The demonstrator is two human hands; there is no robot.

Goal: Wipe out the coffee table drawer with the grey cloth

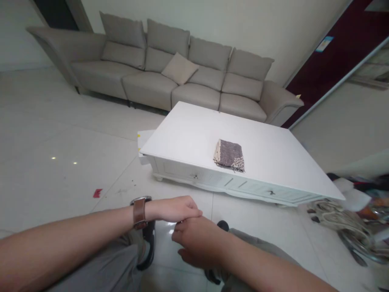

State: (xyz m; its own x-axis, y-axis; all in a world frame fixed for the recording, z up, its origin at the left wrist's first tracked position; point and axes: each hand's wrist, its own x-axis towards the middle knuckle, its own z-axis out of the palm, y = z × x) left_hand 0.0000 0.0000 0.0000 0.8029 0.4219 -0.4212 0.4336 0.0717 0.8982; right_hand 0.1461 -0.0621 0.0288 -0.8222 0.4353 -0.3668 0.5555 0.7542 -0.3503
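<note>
Room: a living room is being shown, with a grey sofa [170, 69] behind a low white table [188, 134].
Cloth: a folded patterned cloth [229, 155] is lying on the table, well apart from both hands, ahead and slightly right.
Left hand [173, 209]: loosely curled, nothing is being held; it is touching the right hand.
Right hand [197, 241]: curled downward, nearer to the cloth; whether anything is held cannot be told.
Watch [139, 211]: being worn on the left wrist.
</note>
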